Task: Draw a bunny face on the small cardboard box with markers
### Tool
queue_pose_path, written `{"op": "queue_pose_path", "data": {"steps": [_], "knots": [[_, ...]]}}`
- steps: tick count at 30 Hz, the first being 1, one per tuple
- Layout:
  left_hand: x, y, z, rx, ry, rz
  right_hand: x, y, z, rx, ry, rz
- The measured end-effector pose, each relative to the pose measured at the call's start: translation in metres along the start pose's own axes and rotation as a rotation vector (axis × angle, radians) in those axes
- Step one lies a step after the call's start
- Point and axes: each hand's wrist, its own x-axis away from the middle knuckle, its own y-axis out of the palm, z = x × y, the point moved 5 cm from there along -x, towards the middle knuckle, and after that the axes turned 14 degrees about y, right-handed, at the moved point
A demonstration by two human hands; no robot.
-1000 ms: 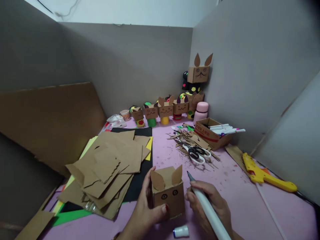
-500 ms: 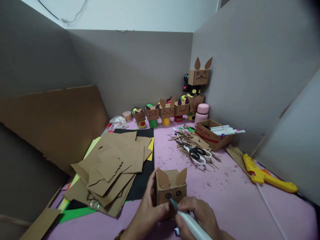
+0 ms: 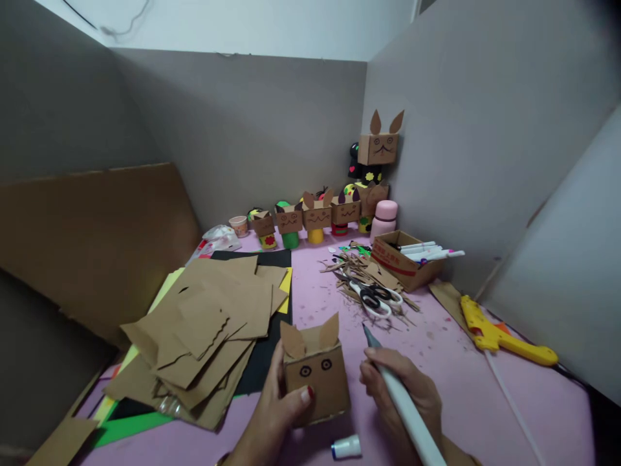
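A small cardboard box figure (image 3: 317,378) with two ears and two drawn eyes stands on the pink table (image 3: 466,388) near the front edge. My left hand (image 3: 276,411) grips its left side, thumb pressed on the front face. My right hand (image 3: 405,398) is closed around a white marker (image 3: 402,404), held just right of the box with its dark tip pointing up and away from the face. The marker's white cap (image 3: 347,447) lies on the table in front of the box.
A pile of brown cardboard pieces (image 3: 204,330) on coloured sheets lies to the left. Scissors (image 3: 376,298) rest on cardboard scraps behind. A box of markers (image 3: 407,259), a yellow glue gun (image 3: 499,336) and a row of finished box figures (image 3: 315,217) sit further back. Grey panels enclose the table.
The marker tip was on the box's face half a second ago; my right hand has since drawn back to the right, tip lifted off. The box has tilted slightly.
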Motion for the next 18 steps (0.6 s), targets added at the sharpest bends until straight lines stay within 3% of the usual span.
{"op": "queue_pose_path", "data": {"steps": [4,8,18], "knots": [[0.001,0.001,0.002,0.01,-0.02,0.117,-0.022,-0.003,0.015,0.098,0.102,0.024],[-0.001,0.001,0.004,0.008,-0.006,0.17,-0.038,-0.002,0.026,0.201,0.111,0.06],[-0.017,-0.017,-0.013,-0.08,-0.003,0.226,-0.045,0.021,0.046,0.522,0.034,-0.19]]}}
